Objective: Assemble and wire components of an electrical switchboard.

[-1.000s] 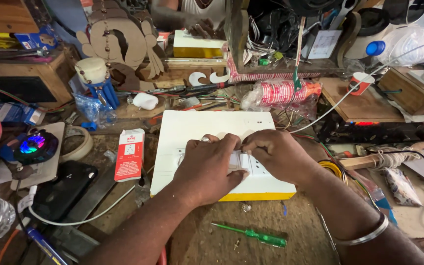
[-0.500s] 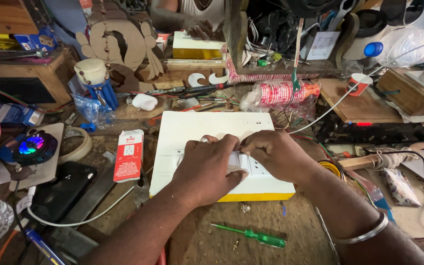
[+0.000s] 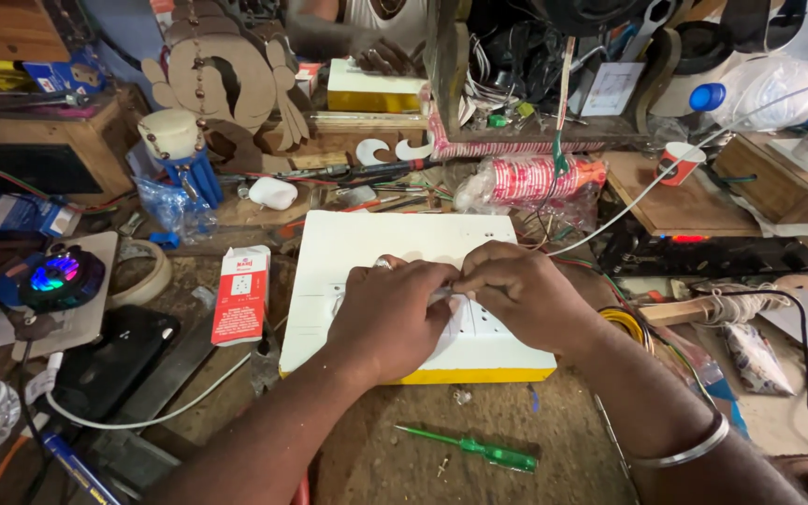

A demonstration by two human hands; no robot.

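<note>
In the head view, a white board with a yellow edge [image 3: 395, 245] is seen lying flat on the cluttered wooden counter [image 3: 554, 440], directly in front of the person. The left hand [image 3: 387, 318] is laid over the middle of the board, its fingers curled and pressed down near a small pale part [image 3: 443, 295] held where the two hands meet. The right hand [image 3: 521, 295] is brought against it from the right, its fingertips pinched together on the same small part; what exactly is gripped is mostly hidden by the knuckles. A white strip with faint outlines [image 3: 483, 323] is visible on the board under the hands. The board is judged to be light and stiff, with a smooth face that could slide on the dusty counter, so it is best steadied by a flat palm on top or taken by its long yellow edge. The pinched part is judged to be small, thin and easily dropped, so a fingertip hold is called for. A green-handled screwdriver [image 3: 479, 453] is seen lying near the front edge, apart from both hands, with a small screw [image 3: 442, 464] just beside it. A red and white carton [image 3: 240, 295] lies left of the board, and a metal bangle [image 3: 685, 453] is worn on the right wrist.
</note>
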